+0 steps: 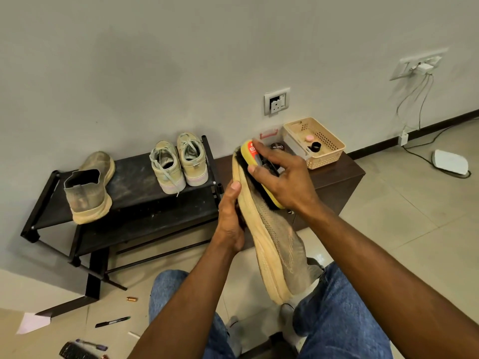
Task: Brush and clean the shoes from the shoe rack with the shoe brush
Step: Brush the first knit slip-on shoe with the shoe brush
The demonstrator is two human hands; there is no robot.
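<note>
A dusty tan slip-on shoe (278, 244) is held toe-up over my lap, its heel resting on my right thigh. My left hand (230, 218) grips its sole side near the toe. My right hand (281, 174) grips a yellow shoe brush (248, 151) with black bristles pressed against the shoe's upper near the toe. The matching slip-on shoe (88, 187) lies on the left of the black shoe rack (134, 182). A pair of pale green lace-up sneakers (178, 161) stands at the rack's right end.
A dark brown cabinet (334, 182) stands right of the rack, carrying a beige perforated basket (315, 141) and a clear box holding a polish tin (276, 146). A marker (112, 322), pens and paper lie on the floor at left. Cables and a white device (451, 161) lie at right.
</note>
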